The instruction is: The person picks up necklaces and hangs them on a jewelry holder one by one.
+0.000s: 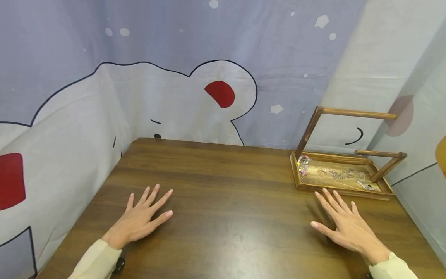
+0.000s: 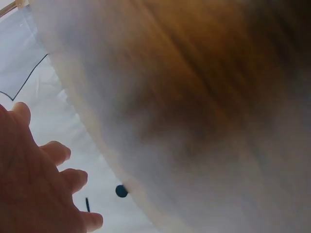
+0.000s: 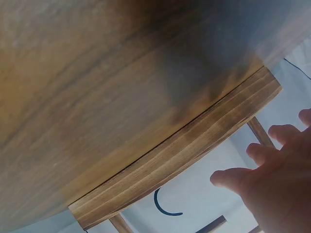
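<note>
My left hand [image 1: 137,219] is over the left part of the brown wooden table [image 1: 223,201], palm down, fingers spread and holding nothing. On the right side my right hand [image 1: 348,228] is spread the same way, its fingertips just in front of a wooden tray [image 1: 345,192]. Jewellery lies in that tray: a colourful beaded piece [image 1: 304,164] at its left end and silvery chains [image 1: 343,174] farther right. The left wrist view shows the left hand [image 2: 39,179] with fingers extended. In the right wrist view the right hand [image 3: 277,179] is beside the tray's front wall [image 3: 180,150].
Two wooden bar stands rise from the tray, a tall one [image 1: 310,130] at the left and a lower one [image 1: 388,168] at the right. A patterned curtain [image 1: 167,97] hangs behind the table and along its sides.
</note>
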`<action>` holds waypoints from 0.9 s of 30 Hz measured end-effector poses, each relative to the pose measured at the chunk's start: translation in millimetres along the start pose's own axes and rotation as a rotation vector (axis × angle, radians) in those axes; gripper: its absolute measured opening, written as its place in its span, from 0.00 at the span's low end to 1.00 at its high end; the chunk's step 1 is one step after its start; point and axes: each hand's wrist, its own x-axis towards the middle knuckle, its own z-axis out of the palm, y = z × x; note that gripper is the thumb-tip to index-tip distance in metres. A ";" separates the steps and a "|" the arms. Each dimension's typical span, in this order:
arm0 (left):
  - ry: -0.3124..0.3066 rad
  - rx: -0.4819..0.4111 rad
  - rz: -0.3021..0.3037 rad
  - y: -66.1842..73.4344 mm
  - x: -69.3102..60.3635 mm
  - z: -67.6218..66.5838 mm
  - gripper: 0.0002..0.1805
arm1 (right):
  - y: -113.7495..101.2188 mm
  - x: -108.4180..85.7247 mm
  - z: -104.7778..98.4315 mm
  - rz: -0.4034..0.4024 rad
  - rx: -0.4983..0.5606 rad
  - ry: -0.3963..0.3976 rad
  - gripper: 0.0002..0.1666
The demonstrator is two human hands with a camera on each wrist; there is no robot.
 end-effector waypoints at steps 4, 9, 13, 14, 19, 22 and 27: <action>0.009 0.009 -0.007 2.8 -2.1 0.2 0.35 | 0.3 -0.1 -0.4 0.007 0.025 -0.012 0.49; 0.006 -0.031 -0.032 9.5 -5.3 -1.5 0.36 | 1.3 0.5 -7.3 0.051 0.249 -0.069 0.46; 0.017 -0.241 -0.047 22.9 -1.5 -4.3 0.40 | 3.4 -0.7 -18.9 0.141 0.432 -0.069 0.41; 0.022 -0.307 -0.053 27.6 0.7 -4.7 0.40 | 4.6 -1.9 -22.2 0.177 0.471 -0.061 0.39; 0.073 -0.628 -0.083 51.3 20.1 -2.2 0.32 | 23.4 -8.3 -35.8 0.314 0.981 0.018 0.22; 0.109 -0.766 -0.119 65.4 37.7 2.1 0.27 | 46.7 -11.6 -40.8 0.360 1.343 0.096 0.13; 0.089 -0.914 -0.097 96.0 66.7 12.2 0.15 | 89.0 -21.9 -43.9 0.454 1.514 0.225 0.08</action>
